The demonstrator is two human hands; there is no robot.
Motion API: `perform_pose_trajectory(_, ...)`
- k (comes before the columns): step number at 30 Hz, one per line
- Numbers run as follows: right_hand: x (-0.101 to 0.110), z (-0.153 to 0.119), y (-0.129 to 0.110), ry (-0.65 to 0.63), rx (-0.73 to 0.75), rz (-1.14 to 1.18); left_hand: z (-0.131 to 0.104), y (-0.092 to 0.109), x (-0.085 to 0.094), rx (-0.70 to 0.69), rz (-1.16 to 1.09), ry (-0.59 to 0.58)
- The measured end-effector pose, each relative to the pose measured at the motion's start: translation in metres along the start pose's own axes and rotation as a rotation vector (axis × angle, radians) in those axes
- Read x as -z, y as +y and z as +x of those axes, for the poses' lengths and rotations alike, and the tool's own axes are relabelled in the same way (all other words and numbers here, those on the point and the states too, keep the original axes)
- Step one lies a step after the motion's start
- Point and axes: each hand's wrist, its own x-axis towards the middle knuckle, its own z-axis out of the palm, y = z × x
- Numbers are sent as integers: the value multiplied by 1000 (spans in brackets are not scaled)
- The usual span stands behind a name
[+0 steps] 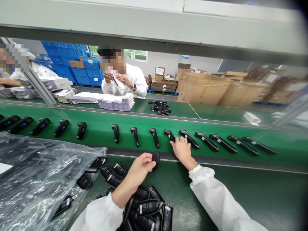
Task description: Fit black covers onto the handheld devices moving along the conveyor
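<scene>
My left hand (141, 166) pinches a small black plastic piece (156, 160) between thumb and fingers, just short of the belt's near edge. On the green belt (98, 128), my right hand (182, 150) closes round the lower part of a black angled handheld device (168, 133), which is partly hidden by the fingers. Similar black devices lie spaced along the belt to both sides, such as one black angled device (189, 139) just right of my hand. Below my left forearm is a pile of black oval plastic pieces (149, 207) with ribbed insides and small white labels.
A clear plastic bag (43, 179) with black pieces covers the bench's left. Across the belt, a person in white (136, 77) holds a thin item near stacked white boxes (116, 102). A small black heap (160, 107) lies farther right. Cardboard boxes (202, 88) stand behind.
</scene>
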Motion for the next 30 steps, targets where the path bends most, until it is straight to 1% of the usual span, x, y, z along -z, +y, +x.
perform_pose_trajectory(1, 5, -5, -2, 42, 1, 64, 1, 1, 3, 40, -106, 17)
perform_pose_trajectory(2, 11, -12, -6, 61, 25, 186, 1, 2, 5, 64, -184, 28)
perform_pose_trajectory(3, 17, -20, -12, 36, 67, 364, 0, 3, 6, 71, -242, 33)
perform_pose_trajectory(4, 23, -29, -19, -41, 117, 582, 0, 4, 5, 63, -286, 37)
perform_pose_trajectory(5, 28, -38, -28, -154, 164, 807, -1, 4, 3, 46, -319, 39)
perform_pose_trajectory(7, 36, -54, -47, -383, 187, 1180, 0, 4, -2, -2, -342, 47)
perform_pose_trajectory(8, 38, -60, -55, -461, 164, 1303, 1, 2, -3, -33, -328, 57)
perform_pose_trajectory(9, 39, -64, -62, -511, 135, 1388, 2, 1, -3, -66, -291, 69)
perform_pose_trajectory(11, 37, -65, -69, -565, 109, 1459, 2, -2, 4, -123, -134, 86)
perform_pose_trajectory(12, 34, -62, -68, -560, 116, 1446, 0, -3, 11, -152, 1, 100)
perform_pose_trajectory(13, 31, -57, -64, -509, 129, 1399, -3, -3, 21, -179, 181, 118)
perform_pose_trajectory(15, 21, -42, -51, -308, 154, 1192, -12, -2, 41, -186, 632, 172)
perform_pose_trajectory(16, 17, -34, -43, -200, 159, 1050, -18, 0, 51, -150, 861, 197)
perform_pose_trajectory(17, 12, -26, -35, -114, 159, 899, -24, 1, 60, -86, 1055, 210)
perform_pose_trajectory(18, 7, -20, -27, -61, 161, 753, -28, 1, 66, -7, 1204, 208)
perform_pose_trajectory(19, 3, -14, -21, -39, 165, 621, -32, 2, 69, 69, 1306, 199)
perform_pose_trajectory(21, -6, -7, -15, -39, 153, 406, -36, 1, 70, 152, 1409, 177)
perform_pose_trajectory(23, -14, -3, -15, -39, 121, 236, -34, 0, 65, 160, 1432, 166)
perform_pose_trajectory(25, -19, 1, -17, -25, 81, 116, -29, -1, 61, 134, 1402, 156)
perform_pose_trajectory(28, -19, 6, -15, -16, 55, 55, -22, -2, 59, 65, 1305, 162)
perform_pose_trajectory(30, -12, 7, -11, -1, 46, 62, -19, -2, 62, 18, 1184, 201)
